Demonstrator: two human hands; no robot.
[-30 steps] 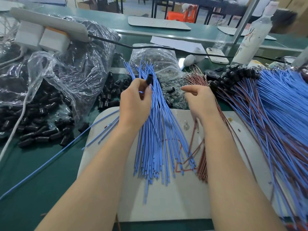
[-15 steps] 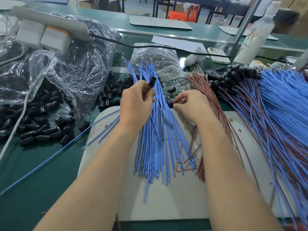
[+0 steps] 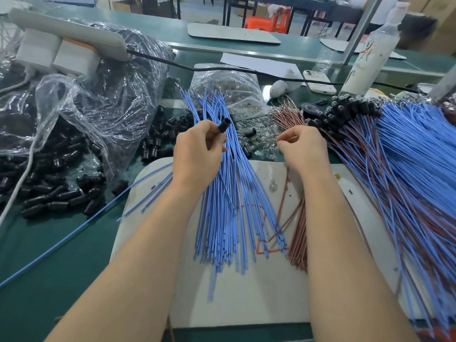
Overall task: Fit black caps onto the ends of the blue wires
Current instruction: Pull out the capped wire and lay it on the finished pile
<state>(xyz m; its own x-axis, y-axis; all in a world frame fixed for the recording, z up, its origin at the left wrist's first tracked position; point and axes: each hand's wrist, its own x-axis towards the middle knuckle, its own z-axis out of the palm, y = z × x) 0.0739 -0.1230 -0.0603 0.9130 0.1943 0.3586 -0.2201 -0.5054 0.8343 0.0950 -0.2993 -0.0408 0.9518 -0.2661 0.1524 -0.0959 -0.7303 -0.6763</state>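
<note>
A loose bundle of blue wires [image 3: 227, 206] fans across the white board [image 3: 246, 304]. My left hand [image 3: 197, 154] lies over the bundle's upper part and grips one black cap [image 3: 223, 125], open end tilted up and to the right. My right hand [image 3: 303, 149] is beside it, fingers curled, thumb and forefinger pinching what looks like a small clear bulb over a scatter of clear bulbs [image 3: 259, 141]. Several loose black caps [image 3: 56, 201] lie on the green table to the left.
A heap of blue and brown wires [image 3: 407, 169] with capped ends [image 3: 345, 112] fills the right. Brown wires [image 3: 298, 238] lie under my right forearm. Behind are a clear bag of bulbs [image 3: 227, 92], a plastic bag of caps [image 3: 111, 95], a black cable [image 3: 222, 69], a phone [image 3: 318, 81] and a bottle [image 3: 370, 53].
My right hand reached left into the clear bulbs, then drew back slightly with its fingertips pinched together. My left hand kept the black cap, nearly still.
</note>
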